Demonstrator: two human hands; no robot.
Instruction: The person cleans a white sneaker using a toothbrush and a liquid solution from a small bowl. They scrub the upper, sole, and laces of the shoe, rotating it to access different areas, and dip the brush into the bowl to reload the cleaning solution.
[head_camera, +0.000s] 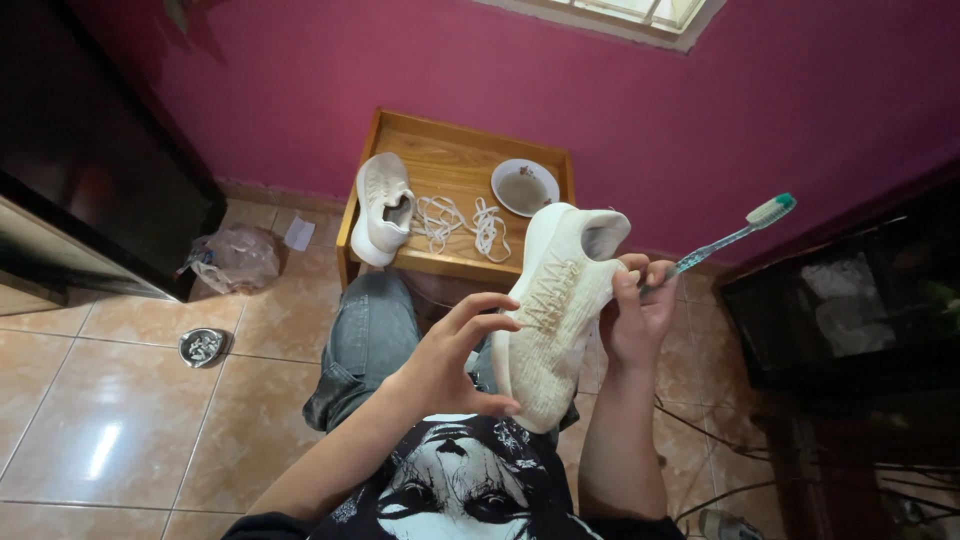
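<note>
Pink wall, tiled floor, wooden table (455, 165). White shoe (552, 310) above lap, long axis upright, toe down. Left hand (455, 360) half open, fingertips touching shoe. Right hand (636, 312) gripping shoe and toothbrush (735, 236).

My black T-shirt (455, 490) carries a large print in white and grey across the chest, a face-like figure with scattered pale flecks around it (the lower part runs out of view). The sleeves are short, ending near the bottom edge, so both forearms are bare, and neither my left hand (452, 362) nor my right hand (637, 312) wears a glove, ring, watch or band that I can see. On my legs are faded grey-blue jeans (362, 345), washed lighter over the knee, with darker creases and folds bunched lower down.
</note>
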